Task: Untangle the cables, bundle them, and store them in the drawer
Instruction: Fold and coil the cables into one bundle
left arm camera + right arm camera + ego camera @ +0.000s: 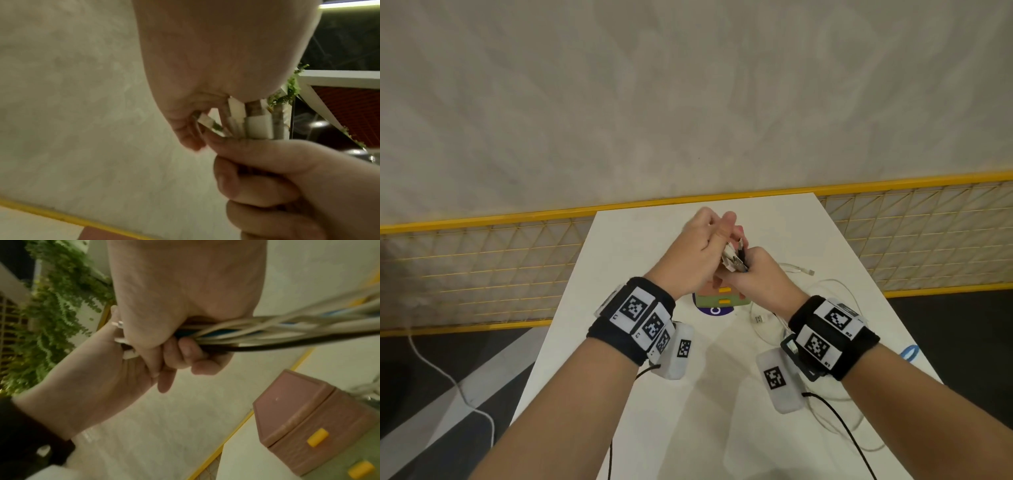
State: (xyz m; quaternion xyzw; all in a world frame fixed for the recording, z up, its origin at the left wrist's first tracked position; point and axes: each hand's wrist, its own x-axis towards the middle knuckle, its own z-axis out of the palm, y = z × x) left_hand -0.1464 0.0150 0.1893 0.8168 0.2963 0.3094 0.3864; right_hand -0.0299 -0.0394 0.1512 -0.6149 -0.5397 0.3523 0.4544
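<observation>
Both hands meet above the middle of the white table (640, 394). My right hand (738, 275) grips a bundle of white, blue and black cables (277, 327) in its fist, fingers curled round it. The white USB plugs (257, 125) stick up out of that fist. My left hand (722, 236) comes down from above and pinches these plug ends (734, 260). The loose lengths of cable (774, 318) trail to the right over the table. Under the hands stands a small drawer unit (298, 418) with a pink top drawer, a green one below and yellow handles (724, 301); both drawers look closed.
A blue cable loop (909, 353) lies near the table's right edge. Another white plug (810, 272) rests on the table behind the right hand. A yellow mesh fence (482, 267) runs behind the table. A white cord (448, 377) lies on the floor at left.
</observation>
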